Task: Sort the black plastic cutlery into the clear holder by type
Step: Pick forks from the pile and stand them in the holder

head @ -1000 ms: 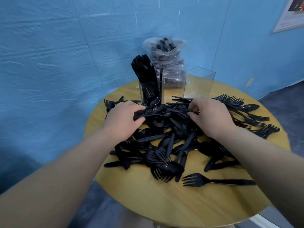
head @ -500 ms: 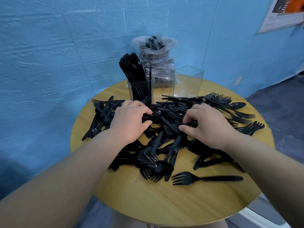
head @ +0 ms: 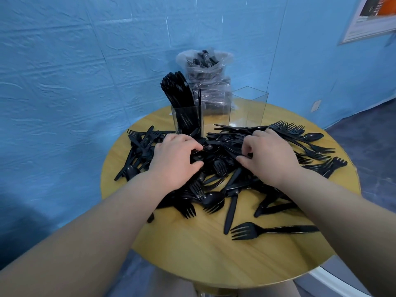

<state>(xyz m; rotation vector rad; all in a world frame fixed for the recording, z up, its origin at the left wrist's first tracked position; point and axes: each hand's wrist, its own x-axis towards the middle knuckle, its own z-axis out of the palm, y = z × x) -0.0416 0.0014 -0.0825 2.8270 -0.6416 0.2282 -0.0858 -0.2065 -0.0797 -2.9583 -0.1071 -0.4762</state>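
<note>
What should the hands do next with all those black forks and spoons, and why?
Probably the left hand should lift out the piece it is pinching in the pile and carry it toward the clear holder. Its left compartment holds upright cutlery; the right one looks empty.

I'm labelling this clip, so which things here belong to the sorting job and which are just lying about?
Part of the job:
loose cutlery pile
clear holder
left hand and right hand, both in the pile

Just lying about:
plastic bag of cutlery
poster on the wall
</note>
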